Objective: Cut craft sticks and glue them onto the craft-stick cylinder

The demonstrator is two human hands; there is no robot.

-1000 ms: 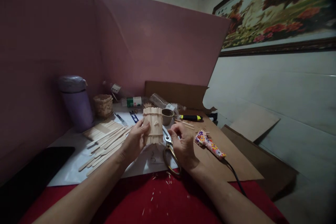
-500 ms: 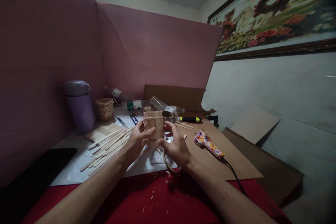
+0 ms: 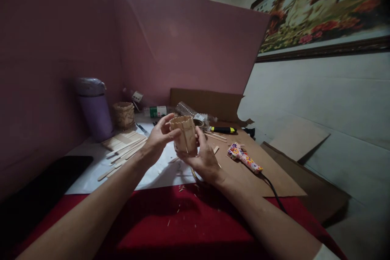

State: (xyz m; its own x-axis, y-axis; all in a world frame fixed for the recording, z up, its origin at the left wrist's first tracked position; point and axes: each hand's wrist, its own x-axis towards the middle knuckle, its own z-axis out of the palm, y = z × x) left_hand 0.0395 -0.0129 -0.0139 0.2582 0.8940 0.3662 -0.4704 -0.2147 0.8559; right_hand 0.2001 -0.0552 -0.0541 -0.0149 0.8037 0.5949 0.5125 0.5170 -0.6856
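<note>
Between my two hands is a small round cup made of popsicle sticks (image 3: 186, 140), lifted above the white sheet and tipped so its scalloped rim shows. My left hand (image 3: 160, 136) grips its left side, thumb across the front near the rim. Around the lower right side and base, my right hand (image 3: 205, 158) is closed on it. Loose popsicle sticks (image 3: 124, 152) lie left of my left hand. Partly hidden behind my right hand is a roll of tape (image 3: 195, 174). A floral glue gun (image 3: 244, 157) rests on the cardboard to the right.
A purple tumbler (image 3: 96, 113) and a second stick cup (image 3: 124, 115) stand at the back left. Plastic bottles (image 3: 187, 110) lie behind my hands. A yellow-black utility knife (image 3: 224, 130) is on the cardboard (image 3: 268, 178). Wood scraps dot the red cloth (image 3: 158, 223).
Both hands have raised the stick cup slightly and tilted it, so its rim and opening now show. My right hand has moved under its lower side. The camera view has shifted a little.
</note>
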